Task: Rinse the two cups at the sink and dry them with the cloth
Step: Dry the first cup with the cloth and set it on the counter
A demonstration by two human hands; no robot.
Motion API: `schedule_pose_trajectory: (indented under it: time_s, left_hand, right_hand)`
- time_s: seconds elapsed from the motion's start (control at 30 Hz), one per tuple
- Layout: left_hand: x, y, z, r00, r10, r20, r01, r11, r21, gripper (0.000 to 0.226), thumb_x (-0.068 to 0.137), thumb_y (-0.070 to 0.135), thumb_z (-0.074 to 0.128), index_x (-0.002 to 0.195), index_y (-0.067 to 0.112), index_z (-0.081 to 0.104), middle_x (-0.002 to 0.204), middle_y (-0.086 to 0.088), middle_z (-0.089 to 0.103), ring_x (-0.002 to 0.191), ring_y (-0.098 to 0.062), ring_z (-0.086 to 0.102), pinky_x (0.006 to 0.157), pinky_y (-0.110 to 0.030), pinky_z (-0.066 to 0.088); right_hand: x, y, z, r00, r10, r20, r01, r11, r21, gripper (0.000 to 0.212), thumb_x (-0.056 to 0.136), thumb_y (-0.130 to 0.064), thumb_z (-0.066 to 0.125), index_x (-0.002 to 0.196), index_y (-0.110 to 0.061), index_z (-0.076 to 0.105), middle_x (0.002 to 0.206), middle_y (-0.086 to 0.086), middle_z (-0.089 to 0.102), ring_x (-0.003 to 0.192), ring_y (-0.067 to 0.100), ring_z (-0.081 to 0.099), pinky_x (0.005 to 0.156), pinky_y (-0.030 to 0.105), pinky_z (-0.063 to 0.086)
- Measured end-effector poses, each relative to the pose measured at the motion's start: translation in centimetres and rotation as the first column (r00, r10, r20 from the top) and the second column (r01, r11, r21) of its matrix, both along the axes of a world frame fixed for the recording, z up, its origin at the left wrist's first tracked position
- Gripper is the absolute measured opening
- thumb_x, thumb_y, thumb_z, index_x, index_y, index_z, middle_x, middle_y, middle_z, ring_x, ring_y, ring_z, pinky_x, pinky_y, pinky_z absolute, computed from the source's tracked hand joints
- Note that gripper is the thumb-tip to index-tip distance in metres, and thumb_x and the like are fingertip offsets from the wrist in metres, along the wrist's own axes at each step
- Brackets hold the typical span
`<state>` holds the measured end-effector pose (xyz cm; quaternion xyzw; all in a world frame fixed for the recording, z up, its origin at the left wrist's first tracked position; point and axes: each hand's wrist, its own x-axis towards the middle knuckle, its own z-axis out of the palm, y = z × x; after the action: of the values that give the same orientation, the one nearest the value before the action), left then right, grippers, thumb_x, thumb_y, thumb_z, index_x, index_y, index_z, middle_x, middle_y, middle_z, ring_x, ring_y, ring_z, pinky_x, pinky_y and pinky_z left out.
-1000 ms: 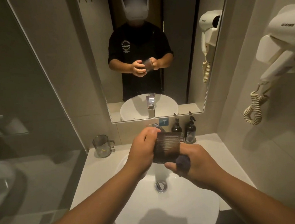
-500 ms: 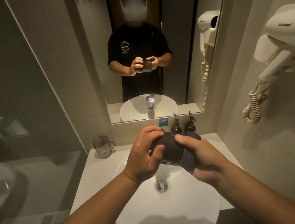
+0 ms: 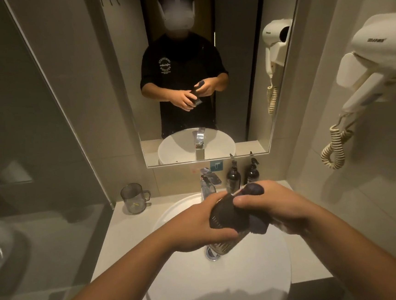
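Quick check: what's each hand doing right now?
Left hand: gripping the ribbed cup over the sink.
Right hand: holding the dark cloth against the cup.

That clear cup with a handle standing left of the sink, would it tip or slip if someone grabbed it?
The clear handled cup probably stands steady: it sits upright on the flat counter. It looks like smooth, rigid plastic or glass, so likely slippery when wet; its handle should help.

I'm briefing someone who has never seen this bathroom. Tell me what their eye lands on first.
Centre frame, over the white sink, the left hand grips a dark ribbed cup while the right hand works a dark cloth against it. A clear mug stands on the counter at left; a white hairdryer hangs on the right wall.
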<state>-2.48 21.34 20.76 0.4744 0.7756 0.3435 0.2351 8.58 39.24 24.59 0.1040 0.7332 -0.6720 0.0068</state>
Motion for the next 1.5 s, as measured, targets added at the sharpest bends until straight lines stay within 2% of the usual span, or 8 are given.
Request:
schedule_pose_trajectory:
  time_s: [0.2, 0.4, 0.6, 0.83, 1.1, 1.2, 1.33, 1.5]
  left_hand:
    - [0.7, -0.7, -2.5, 0.503, 0.045, 0.863, -0.477, 0.847, 0.234, 0.065, 0.079, 0.040, 0.071, 0.137, 0.022, 0.046, 0.127, -0.018, 0.066, 0.103, -0.032, 0.069, 0.093, -0.056, 0.054]
    - [2.1, 0.9, -1.9, 0.181, -0.046, 0.982, -0.629, 0.762, 0.151, 0.062, 0.087, 0.054, 0.057, 0.130, 0.010, 0.063, 0.121, -0.018, 0.070, 0.101, -0.032, 0.071, 0.080, -0.041, 0.059]
    - [1.8, 0.6, -2.0, 0.253, 0.022, 0.967, -0.668, 0.727, 0.158, 0.060, 0.100, 0.057, 0.031, 0.123, 0.016, 0.069, 0.121, -0.014, 0.072, 0.110, -0.029, 0.070, 0.089, -0.042, 0.052]
    - [1.9, 1.2, -1.0, 0.343, 0.070, 0.937, -0.675, 0.712, 0.194, 0.059, 0.095, 0.066, 0.032, 0.127, 0.029, 0.064, 0.120, -0.003, 0.074, 0.112, -0.023, 0.069, 0.090, -0.038, 0.054]
    - [2.0, 0.9, -0.4, 0.388, 0.056, 0.920, -0.668, 0.705, 0.239, 0.071, 0.083, 0.069, 0.035, 0.110, 0.015, 0.073, 0.112, -0.018, 0.073, 0.100, -0.030, 0.072, 0.091, -0.044, 0.053]
    - [1.3, 1.1, 0.0, 0.477, 0.143, 0.867, -0.665, 0.705, 0.249, 0.066, 0.086, 0.068, 0.033, 0.111, 0.021, 0.071, 0.112, -0.013, 0.074, 0.101, -0.026, 0.073, 0.090, -0.045, 0.055]
    - [1.6, 1.8, 0.2, 0.565, 0.333, 0.755, -0.720, 0.647, 0.253, 0.049, 0.101, 0.058, 0.027, 0.107, 0.028, 0.066, 0.108, -0.008, 0.074, 0.102, -0.022, 0.071, 0.094, -0.049, 0.056]
    - [2.1, 2.3, 0.2, 0.501, 0.171, 0.849, -0.667, 0.701, 0.252, 0.074, 0.079, 0.078, 0.035, 0.126, 0.028, 0.063, 0.113, -0.001, 0.076, 0.103, -0.017, 0.073, 0.084, -0.036, 0.055]
  right_hand:
    - [1.0, 1.8, 0.0, 0.796, -0.409, -0.447, 0.494, 0.865, 0.090, 0.016, 0.079, -0.018, 0.070, 0.095, -0.022, 0.073, 0.088, 0.001, 0.074, 0.080, 0.026, 0.068, 0.067, 0.041, 0.055]
    - [0.9, -3.3, -4.3, 0.824, 0.205, -0.528, 0.376, 0.499, 0.781, 0.058, 0.083, -0.045, 0.068, 0.130, -0.013, 0.057, 0.149, 0.005, 0.043, 0.139, 0.021, 0.039, 0.111, 0.041, 0.038]
    - [1.2, -5.6, -4.2, 0.871, 0.067, -0.486, 0.288, 0.733, 0.617, 0.056, 0.089, -0.068, 0.038, 0.128, -0.032, 0.056, 0.158, -0.019, 0.014, 0.148, 0.004, 0.004, 0.115, 0.036, 0.020]
    - [-0.6, -7.4, -4.9, 0.835, 0.090, -0.543, 0.480, 0.362, 0.799, 0.057, 0.101, -0.046, 0.020, 0.150, -0.017, 0.023, 0.159, 0.001, 0.018, 0.150, 0.020, 0.006, 0.116, 0.044, 0.018]
    - [-1.3, -7.4, -4.1, 0.907, -0.274, -0.319, 0.280, 0.960, -0.027, 0.047, 0.093, -0.049, 0.030, 0.140, -0.052, 0.037, 0.135, -0.012, 0.056, 0.124, 0.012, 0.053, 0.083, 0.023, 0.053]
    - [-1.5, -7.3, -4.2, 0.878, -0.309, -0.365, 0.373, 0.920, 0.118, 0.056, 0.094, -0.056, 0.027, 0.148, -0.044, 0.026, 0.150, -0.011, 0.041, 0.139, 0.009, 0.036, 0.109, 0.044, 0.041]
    - [-1.4, -7.2, -4.6, 0.828, -0.208, -0.520, 0.486, 0.728, 0.483, 0.051, 0.099, -0.041, 0.023, 0.147, -0.038, 0.008, 0.158, -0.020, 0.006, 0.145, -0.007, 0.004, 0.120, 0.025, 0.011]
    - [-1.4, -7.4, -5.5, 0.757, -0.029, -0.653, 0.585, 0.474, 0.658, 0.055, 0.104, -0.037, 0.019, 0.150, -0.007, 0.022, 0.160, 0.007, 0.018, 0.150, 0.023, 0.010, 0.121, 0.028, 0.008]
